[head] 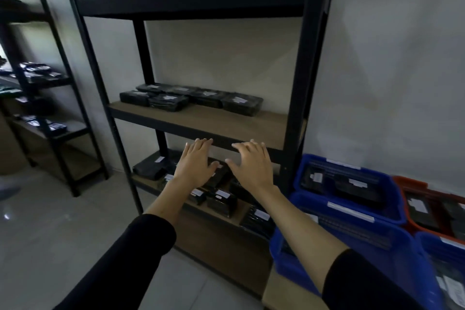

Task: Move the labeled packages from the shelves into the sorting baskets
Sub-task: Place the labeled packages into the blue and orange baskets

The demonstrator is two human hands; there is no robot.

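Black wrapped packages with white labels (221, 200) lie on the lower shelf (214, 211) of a black metal rack. More labeled packages (191, 99) sit in a row on the shelf above. My left hand (195, 165) and my right hand (250, 165) reach side by side toward the lower shelf, fingers spread and straight, holding nothing. Both hover just above the lower packages. Blue sorting baskets (352, 231) stand at the right, one behind the other, with packages inside.
A red basket (412, 184) with packages sits at the far right beside the blue ones. The rack's top shelf (191, 2) carries dark bundles. A second rack (50, 98) with packages stands at the left. Grey tiled floor lies at the lower left.
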